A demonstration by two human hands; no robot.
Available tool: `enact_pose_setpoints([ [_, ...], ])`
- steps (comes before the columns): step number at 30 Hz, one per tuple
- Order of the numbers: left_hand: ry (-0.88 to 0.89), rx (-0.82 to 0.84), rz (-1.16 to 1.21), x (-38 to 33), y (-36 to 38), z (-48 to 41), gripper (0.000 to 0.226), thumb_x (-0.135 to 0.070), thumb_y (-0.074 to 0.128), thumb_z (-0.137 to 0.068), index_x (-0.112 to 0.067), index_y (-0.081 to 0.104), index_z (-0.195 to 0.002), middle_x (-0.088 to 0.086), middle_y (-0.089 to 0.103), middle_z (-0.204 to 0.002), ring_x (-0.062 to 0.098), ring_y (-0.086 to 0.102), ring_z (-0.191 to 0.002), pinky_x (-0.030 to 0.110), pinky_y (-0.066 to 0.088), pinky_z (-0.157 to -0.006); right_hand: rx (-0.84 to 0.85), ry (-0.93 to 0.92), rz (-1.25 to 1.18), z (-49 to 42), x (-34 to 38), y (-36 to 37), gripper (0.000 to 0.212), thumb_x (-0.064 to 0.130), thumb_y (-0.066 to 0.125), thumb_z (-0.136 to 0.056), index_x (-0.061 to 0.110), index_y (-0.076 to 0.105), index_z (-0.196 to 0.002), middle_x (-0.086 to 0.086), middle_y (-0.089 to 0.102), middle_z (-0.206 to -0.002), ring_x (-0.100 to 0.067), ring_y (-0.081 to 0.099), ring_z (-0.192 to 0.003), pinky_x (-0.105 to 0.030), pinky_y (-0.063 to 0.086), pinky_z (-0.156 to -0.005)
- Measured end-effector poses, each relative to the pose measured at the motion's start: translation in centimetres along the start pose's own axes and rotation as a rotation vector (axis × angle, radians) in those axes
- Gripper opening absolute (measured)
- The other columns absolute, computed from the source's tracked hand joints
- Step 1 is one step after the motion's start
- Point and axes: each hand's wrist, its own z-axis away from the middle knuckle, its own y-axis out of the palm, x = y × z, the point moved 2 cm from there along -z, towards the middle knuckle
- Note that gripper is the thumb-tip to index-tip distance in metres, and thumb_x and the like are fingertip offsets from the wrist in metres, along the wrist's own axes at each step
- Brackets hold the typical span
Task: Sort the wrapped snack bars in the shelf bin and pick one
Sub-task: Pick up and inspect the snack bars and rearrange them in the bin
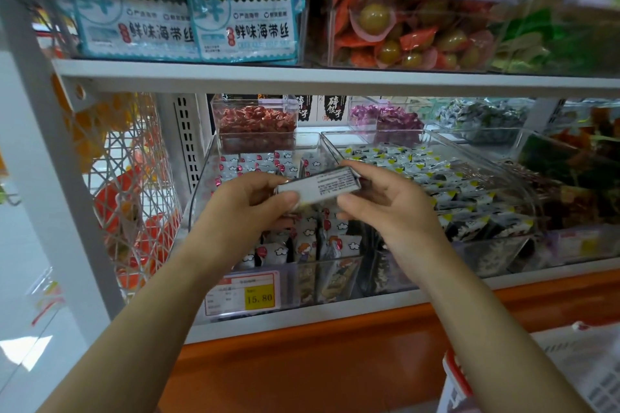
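Bottom of frame: both my forearms reach up from the lower corners over an orange ledge (335, 345).

Centre: left hand (250, 201) and right hand (385, 201) meet on one snack bar (322, 184). It is lifted clear above the shelf bin (201, 191), lying roughly level, with its grey printed back turned to me. My left fingers (283, 199) pinch its left end, thumb on the face. My right fingers (369, 168) curl over the top of its right end, thumb just below the lower edge. Both hands are grasping the bar.

Beneath the hands: the clear bin holds wrapped bars (312, 241) with cloud and cartoon print, many standing on edge. A price tag (243, 293) reading 15.80 is fixed to the bin's front, lower left of the bars.

Right of centre: a neighbouring clear bin (379, 135) touches this one, filled with black, white and yellow packets (469, 201).

Left: a white wire basket (134, 178) hangs beside the shelf post.

Further back: a small tub of red-wrapped sweets (255, 124) and another of purple ones (385, 117).

Top: the upper shelf (302, 75) carries seaweed packs (245, 20) at upper left. Upper right has a clear box of green fruits in orange wrappers (402, 27).
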Motion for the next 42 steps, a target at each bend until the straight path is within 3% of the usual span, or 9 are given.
enact_pose_setpoints([
  [3, 0.049, -0.077, -0.046, 0.1, 0.3, -0.6, 0.015, -0.023, 0.053, -0.091, -0.024, 0.067, -0.095, -0.007, 0.070, -0.082, 0.008, 0.066, -0.076, 0.019, 0.055, -0.066, -0.113, -0.036, 0.131, -0.5, 0.4, -0.4, 0.029, 0.010, 0.066, -0.083, 0.017, 0.065, -0.111, 0.003, 0.069, -0.092, -0.003, 0.066, -0.069, -0.018, 0.054, -0.060],
  [7, 0.139, -0.200, -0.494, 1.0, 0.0, -2.8, 0.035, -0.027, 0.045, -0.097, -0.018, 0.052, -0.130, -0.005, 0.058, -0.121, 0.011, 0.053, -0.102, 0.008, 0.037, -0.078, -0.418, -0.037, 0.060, -1.5, 0.0, -1.7, 0.025, 0.018, 0.068, -0.084, 0.006, 0.062, -0.106, -0.007, 0.067, -0.095, -0.003, 0.064, -0.058, -0.015, 0.050, -0.052],
  [10, 0.130, -0.005, -0.753, 2.2, 1.2, -5.9, 0.034, -0.020, 0.038, -0.098, -0.004, 0.052, -0.125, 0.015, 0.052, -0.129, 0.029, 0.048, -0.117, 0.031, 0.037, -0.096, -0.481, -0.017, 0.033, -2.0, -0.4, -1.7, 0.032, 0.018, 0.069, -0.083, 0.005, 0.057, -0.110, -0.013, 0.063, -0.108, -0.013, 0.067, -0.068, -0.009, 0.046, -0.051],
  [14, 0.052, 0.269, -1.130, 4.0, 3.4, -9.4, 0.045, -0.030, 0.023, -0.099, -0.010, 0.036, -0.137, 0.012, 0.037, -0.145, 0.026, 0.030, -0.135, 0.056, 0.017, -0.111, -0.503, 0.012, 0.000, -2.2, -0.9, -1.6, 0.022, 0.021, 0.068, -0.085, 0.019, 0.054, -0.102, 0.003, 0.059, -0.102, -0.009, 0.066, -0.062, -0.005, 0.041, -0.047],
  [19, -0.011, 0.339, -1.282, 5.8, 3.9, -10.4, 0.056, -0.046, 0.012, -0.097, -0.017, 0.024, -0.144, 0.005, 0.023, -0.154, 0.020, 0.013, -0.143, 0.060, 0.005, -0.110, -0.466, 0.008, 0.041, -2.4, -0.9, -1.5, 0.026, 0.023, 0.067, -0.085, 0.016, 0.055, -0.107, -0.004, 0.061, -0.106, -0.007, 0.066, -0.066, -0.006, 0.045, -0.050],
  [26, 0.003, 0.426, -1.445, 5.7, 3.0, -8.7, 0.057, -0.049, 0.010, -0.097, -0.020, 0.028, -0.142, 0.004, 0.015, -0.156, 0.021, 0.000, -0.145, 0.063, 0.000, -0.109, -0.439, -0.053, 0.192, -2.7, -0.6, -0.8, 0.025, 0.024, 0.067, -0.085, 0.013, 0.057, -0.106, -0.005, 0.063, -0.103, -0.015, 0.066, -0.080, -0.032, 0.056, -0.075],
  [31, -0.005, 0.456, -1.454, 5.5, 2.7, -7.9, 0.060, -0.051, 0.012, -0.097, -0.018, 0.021, -0.146, 0.001, 0.009, -0.158, 0.019, -0.006, -0.145, 0.064, -0.004, -0.108, -0.314, -0.206, 0.414, -5.0, 0.4, 0.7, 0.017, 0.019, 0.069, -0.083, 0.018, 0.053, -0.088, 0.001, 0.058, -0.084, -0.014, 0.057, -0.078, -0.019, 0.043, -0.071],
  [39, -0.046, 0.401, -1.290, 4.6, 2.5, -6.2, 0.059, -0.049, 0.024, -0.096, -0.013, 0.027, -0.142, 0.002, 0.014, -0.156, 0.018, 0.001, -0.145, 0.059, -0.005, -0.110, 0.092, -0.244, 0.905, -11.3, -0.9, 4.8, 0.015, 0.013, 0.065, -0.084, 0.006, 0.060, -0.097, -0.011, 0.060, -0.097, -0.022, 0.056, -0.089, -0.028, 0.034, -0.065],
  [42, -0.059, 0.396, -1.254, 4.2, 2.1, -5.8, 0.059, -0.046, 0.027, -0.096, -0.012, 0.024, -0.144, 0.002, 0.011, -0.157, 0.018, -0.001, -0.145, 0.057, -0.005, -0.112, 0.268, -0.194, 0.948, -12.0, -1.1, 5.5, 0.026, 0.013, 0.067, -0.084, 0.006, 0.062, -0.109, -0.011, 0.063, -0.106, -0.025, 0.058, -0.099, -0.030, 0.041, -0.075],
])
